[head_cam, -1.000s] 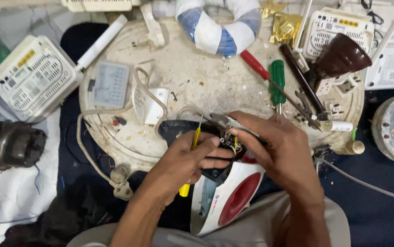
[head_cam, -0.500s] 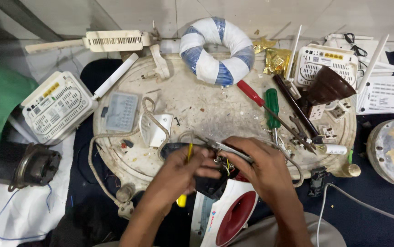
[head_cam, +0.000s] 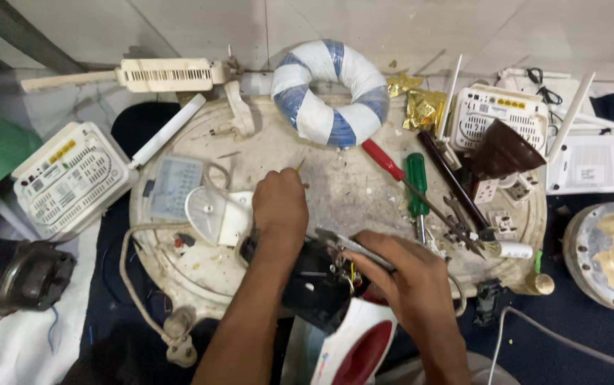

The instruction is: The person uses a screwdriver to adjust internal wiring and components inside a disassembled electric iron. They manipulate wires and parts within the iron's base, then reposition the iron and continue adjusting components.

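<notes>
a small grey screen (head_cam: 173, 187) sits in a pale rectangular panel lying flat at the left of the round tray; it is blank. crumpled gold foil wrappers (head_cam: 421, 105) lie at the tray's far edge, between the blue-and-white ring and a white router. that router carries a row of small yellow labels (head_cam: 510, 104) along its top. the white router at far left has a yellow label strip (head_cam: 62, 151) too. a white box at far right bears a pale rectangular label (head_cam: 586, 173).
</notes>
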